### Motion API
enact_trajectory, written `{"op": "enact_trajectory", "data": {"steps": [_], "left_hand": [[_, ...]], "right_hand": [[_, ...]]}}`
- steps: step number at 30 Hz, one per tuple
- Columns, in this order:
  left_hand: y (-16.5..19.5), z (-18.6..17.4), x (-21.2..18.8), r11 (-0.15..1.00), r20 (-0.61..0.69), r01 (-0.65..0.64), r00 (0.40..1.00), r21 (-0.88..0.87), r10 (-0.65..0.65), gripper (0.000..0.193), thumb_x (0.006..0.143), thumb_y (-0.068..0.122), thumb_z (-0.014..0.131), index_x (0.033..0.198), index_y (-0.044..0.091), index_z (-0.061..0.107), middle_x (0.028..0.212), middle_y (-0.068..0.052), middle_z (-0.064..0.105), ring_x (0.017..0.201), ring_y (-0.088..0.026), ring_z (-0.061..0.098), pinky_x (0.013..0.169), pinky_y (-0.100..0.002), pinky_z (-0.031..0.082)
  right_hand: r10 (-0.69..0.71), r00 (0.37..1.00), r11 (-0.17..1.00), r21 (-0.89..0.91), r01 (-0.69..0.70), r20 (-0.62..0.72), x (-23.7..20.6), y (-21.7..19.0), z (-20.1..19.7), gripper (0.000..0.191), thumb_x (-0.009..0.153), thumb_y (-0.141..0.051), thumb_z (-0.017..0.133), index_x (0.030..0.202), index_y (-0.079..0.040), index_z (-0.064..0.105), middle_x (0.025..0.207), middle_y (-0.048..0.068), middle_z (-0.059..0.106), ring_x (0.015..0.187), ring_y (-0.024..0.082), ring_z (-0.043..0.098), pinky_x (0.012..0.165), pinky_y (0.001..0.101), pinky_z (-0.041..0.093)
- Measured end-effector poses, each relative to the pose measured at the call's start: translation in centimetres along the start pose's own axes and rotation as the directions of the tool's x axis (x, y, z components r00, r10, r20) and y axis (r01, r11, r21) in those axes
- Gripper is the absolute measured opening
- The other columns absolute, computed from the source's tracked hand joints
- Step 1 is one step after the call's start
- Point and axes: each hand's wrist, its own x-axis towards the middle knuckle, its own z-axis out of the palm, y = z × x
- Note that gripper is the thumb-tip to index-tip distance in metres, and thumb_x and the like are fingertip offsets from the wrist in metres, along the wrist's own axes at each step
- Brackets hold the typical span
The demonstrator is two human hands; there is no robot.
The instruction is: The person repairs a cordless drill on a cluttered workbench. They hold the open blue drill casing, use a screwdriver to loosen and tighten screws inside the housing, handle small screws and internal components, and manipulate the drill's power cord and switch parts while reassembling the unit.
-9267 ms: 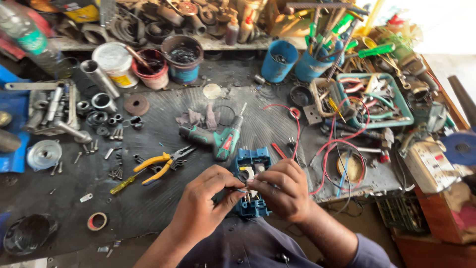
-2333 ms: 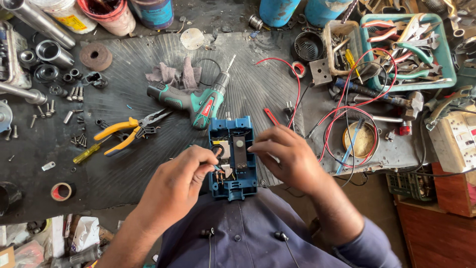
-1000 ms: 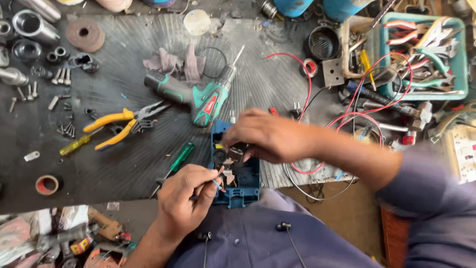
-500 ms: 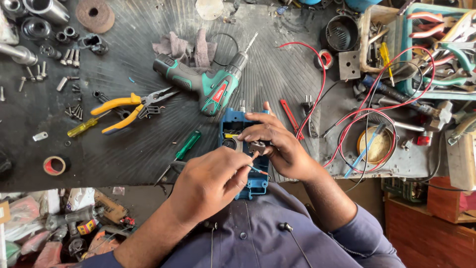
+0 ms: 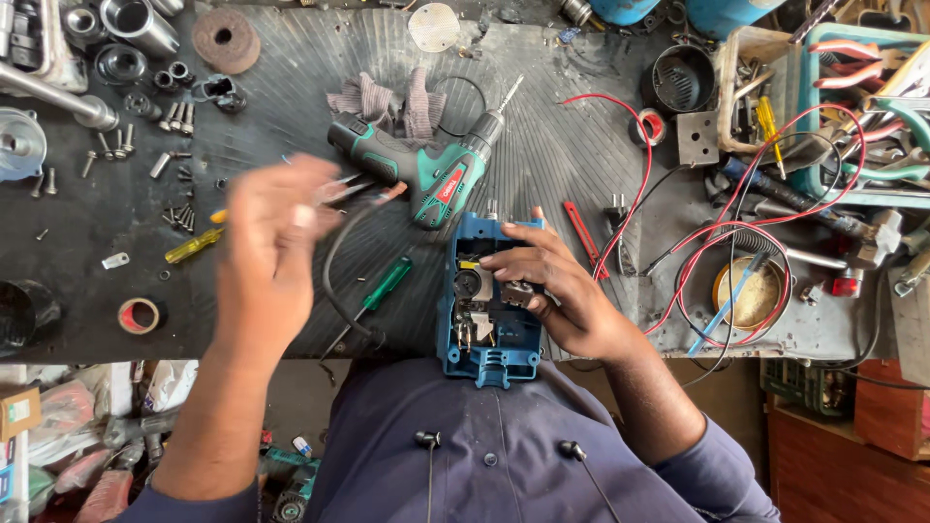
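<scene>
At six o'clock on the dark ribbed worktop (image 5: 581, 126), a blue tool housing (image 5: 484, 302) lies open against the person's body, its inner parts showing. The right hand (image 5: 552, 286) rests on it from the three o'clock side, fingers curled over a small dark part inside the housing; how tightly it pinches that part cannot be told. The left hand (image 5: 276, 242) is well apart from the housing, out toward nine o'clock, blurred, with fingers closed around the handles of yellow pliers (image 5: 199, 245); the pliers' metal jaws stick out past the fingers toward three o'clock. A black cable (image 5: 334, 281) loops down from beside that hand to the worktop's near edge.

Between the two hands a green-handled screwdriver (image 5: 380, 289) lies slanted on the worktop. At twelve o'clock from the housing, just beside it, lies a green and black cordless drill (image 5: 426, 167), its bit pointing toward one o'clock, with a grey rag (image 5: 392, 99) behind it. A red utility knife (image 5: 584, 235) lies near the right hand at two o'clock. Red wires (image 5: 678, 242) curl across the three o'clock side around a round tin (image 5: 751, 295). Loose bolts (image 5: 174, 121) and metal cylinders are scattered toward ten o'clock, and a roll of tape (image 5: 139, 315) sits at eight o'clock.
</scene>
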Motion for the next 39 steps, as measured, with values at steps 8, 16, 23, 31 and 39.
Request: {"op": "enact_trajectory", "data": {"steps": [8, 16, 23, 31, 39], "left_hand": [[-1.0, 5.5, -5.3, 0.918, 0.307, -0.048, 0.948, 0.393, -0.082, 0.045, 0.080, 0.021, 0.077, 0.120, 0.002, 0.065, 0.101, -0.011, 0.067, 0.094, -0.031, 0.065, 0.077, -0.046, 0.052], [0.0, 6.1, -2.6, 0.920, 0.344, -0.035, 0.932, 0.390, -0.110, 0.028, 0.091, 0.017, 0.072, 0.112, 0.005, 0.059, 0.101, -0.013, 0.065, 0.093, -0.033, 0.066, 0.076, -0.044, 0.052], [6.4, 3.7, 3.4, 0.702, 0.139, 0.047, 0.987, -0.710, 0.074, 0.044, 0.116, 0.020, 0.059, 0.147, 0.008, 0.030, 0.117, -0.009, 0.065, 0.100, -0.016, 0.068, 0.093, -0.031, 0.061], [7.4, 7.2, 6.8, 0.590, 0.253, 0.169, 0.965, -0.789, 0.063, 0.050, 0.115, 0.025, 0.060, 0.154, 0.009, 0.033, 0.116, -0.009, 0.062, 0.096, -0.011, 0.068, 0.085, -0.031, 0.068], [7.2, 9.3, 7.7, 0.608, 0.305, 0.188, 0.948, -0.771, 0.094, 0.046, 0.119, 0.023, 0.060, 0.154, 0.011, 0.034, 0.114, -0.008, 0.063, 0.098, -0.011, 0.071, 0.086, -0.031, 0.065]], "right_hand": [[-0.006, 0.997, 1.000, -0.024, 0.004, -0.080, -0.3, 0.6, 1.1, 0.030, 0.111, -0.031, 0.049, 0.128, -0.009, 0.060, 0.131, 0.008, 0.068, 0.150, 0.035, 0.045, 0.133, 0.0640, 0.012], [0.006, 0.992, 1.000, -0.028, -0.010, -0.123, -1.1, 1.5, 1.5, 0.032, 0.111, -0.034, 0.048, 0.129, -0.011, 0.060, 0.132, 0.007, 0.068, 0.149, 0.034, 0.046, 0.134, 0.0647, 0.011], [0.004, 0.991, 1.000, -0.011, -0.005, -0.135, -1.0, 1.5, 1.3, 0.029, 0.107, -0.029, 0.054, 0.129, -0.011, 0.064, 0.130, 0.005, 0.070, 0.147, 0.033, 0.048, 0.133, 0.0641, 0.013], [-0.008, 0.991, 1.000, -0.010, 0.007, -0.136, -0.9, 1.1, 0.8, 0.027, 0.099, -0.015, 0.063, 0.125, -0.008, 0.069, 0.129, 0.006, 0.070, 0.146, 0.033, 0.049, 0.133, 0.0630, 0.014], [0.000, 0.991, 0.998, 0.070, 0.010, -0.133, -0.8, 1.4, 0.5, 0.024, 0.098, -0.013, 0.065, 0.120, -0.005, 0.070, 0.127, 0.006, 0.072, 0.144, 0.034, 0.049, 0.127, 0.0579, 0.030]]}}
